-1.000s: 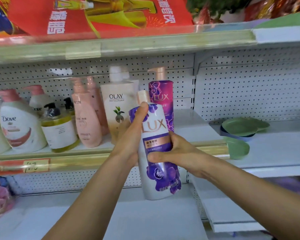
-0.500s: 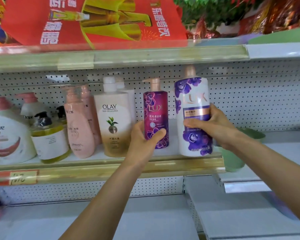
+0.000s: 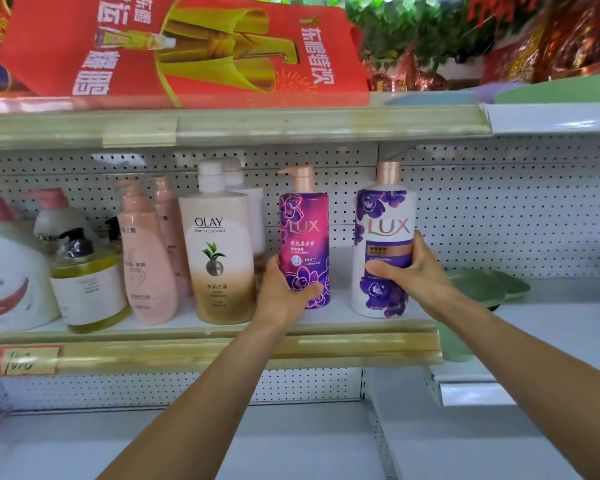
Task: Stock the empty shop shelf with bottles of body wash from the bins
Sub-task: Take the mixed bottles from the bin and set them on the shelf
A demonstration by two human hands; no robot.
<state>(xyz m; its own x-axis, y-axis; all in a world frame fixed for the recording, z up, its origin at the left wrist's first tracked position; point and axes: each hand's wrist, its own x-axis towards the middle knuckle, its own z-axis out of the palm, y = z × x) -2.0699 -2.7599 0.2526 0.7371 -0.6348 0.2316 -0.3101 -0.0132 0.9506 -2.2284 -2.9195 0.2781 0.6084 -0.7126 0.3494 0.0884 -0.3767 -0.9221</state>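
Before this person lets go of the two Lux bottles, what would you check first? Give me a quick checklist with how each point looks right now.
1. White Lux bottle upright on the shelf: ok.
2. Its base fully behind the shelf's front lip: ok, though it stands near the right end.
3. Right hand gripping that bottle at mid-height: ok.
4. Left hand steadying the magenta Lux bottle, which stands upright: ok.
5. Labels facing forward on both: ok.
6. Clear gap between the two Lux bottles: ok.
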